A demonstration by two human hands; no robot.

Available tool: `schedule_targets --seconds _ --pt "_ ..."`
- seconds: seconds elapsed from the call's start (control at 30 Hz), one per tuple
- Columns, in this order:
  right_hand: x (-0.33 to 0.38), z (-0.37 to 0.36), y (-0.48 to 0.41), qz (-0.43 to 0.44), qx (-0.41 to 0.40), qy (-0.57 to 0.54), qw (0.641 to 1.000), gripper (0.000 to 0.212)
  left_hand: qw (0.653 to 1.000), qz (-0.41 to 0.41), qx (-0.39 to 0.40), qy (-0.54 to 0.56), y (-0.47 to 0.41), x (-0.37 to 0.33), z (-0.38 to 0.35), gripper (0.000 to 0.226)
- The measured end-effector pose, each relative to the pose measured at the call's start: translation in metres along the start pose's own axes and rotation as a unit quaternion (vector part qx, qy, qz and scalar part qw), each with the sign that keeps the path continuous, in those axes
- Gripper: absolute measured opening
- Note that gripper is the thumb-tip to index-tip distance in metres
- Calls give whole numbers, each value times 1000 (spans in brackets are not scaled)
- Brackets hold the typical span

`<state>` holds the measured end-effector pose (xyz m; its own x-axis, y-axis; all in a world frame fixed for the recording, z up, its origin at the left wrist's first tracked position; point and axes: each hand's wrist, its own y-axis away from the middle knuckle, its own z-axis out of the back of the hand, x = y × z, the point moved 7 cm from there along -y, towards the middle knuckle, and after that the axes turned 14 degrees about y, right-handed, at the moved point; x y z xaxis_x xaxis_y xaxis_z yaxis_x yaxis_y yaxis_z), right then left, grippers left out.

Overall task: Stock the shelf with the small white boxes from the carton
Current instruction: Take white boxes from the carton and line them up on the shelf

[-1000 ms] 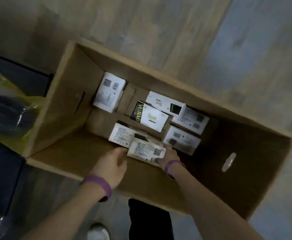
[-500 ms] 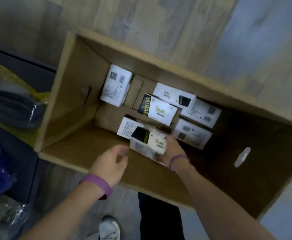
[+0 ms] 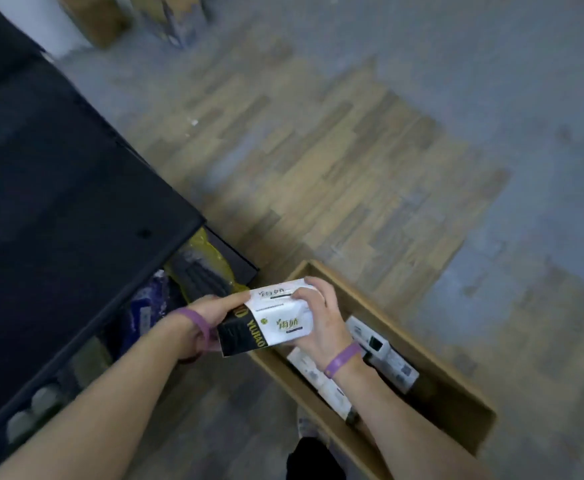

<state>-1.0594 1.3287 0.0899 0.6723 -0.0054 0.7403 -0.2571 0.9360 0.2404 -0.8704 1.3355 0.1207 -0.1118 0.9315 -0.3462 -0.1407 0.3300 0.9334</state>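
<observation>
Two small white boxes (image 3: 276, 315) with black ends, stacked together, are held above the near left corner of the cardboard carton (image 3: 457, 382). My left hand (image 3: 214, 311) grips their left end. My right hand (image 3: 318, 317) curls over them from the right, fingers on the top box. More white boxes (image 3: 384, 351) lie inside the carton on the floor, partly hidden by my right wrist. The dark shelf unit (image 3: 58, 209) rises at the left, its top surface seen from above.
Yellow and blue plastic-wrapped packs (image 3: 200, 268) sit on the lower shelves under the dark top. Brown cardboard (image 3: 100, 19) stands at the far top left. Wood-pattern floor spreads to the right and beyond. My shoe (image 3: 306, 427) and dark trouser leg show at the bottom.
Both hands have lifted the boxes out of the carton and up toward the shelf side. The view has swung up, so the carton now lies low at the right.
</observation>
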Motion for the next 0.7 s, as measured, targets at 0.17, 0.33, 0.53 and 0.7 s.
schedule_targets --seconds 0.17,0.33,0.53,0.7 --pt "132 12 17 -54 156 -219 962 81 986 -155 3 59 113 -25 101 48" --pt "255 -16 52 -60 285 -220 931 73 971 -234 40 19 219 13 220 58" --pt "387 -74 115 -8 385 -101 917 53 956 -287 54 15 308 71 348 31" --pt "497 -113 143 65 370 -46 925 63 933 -359 -3 34 367 103 449 31"
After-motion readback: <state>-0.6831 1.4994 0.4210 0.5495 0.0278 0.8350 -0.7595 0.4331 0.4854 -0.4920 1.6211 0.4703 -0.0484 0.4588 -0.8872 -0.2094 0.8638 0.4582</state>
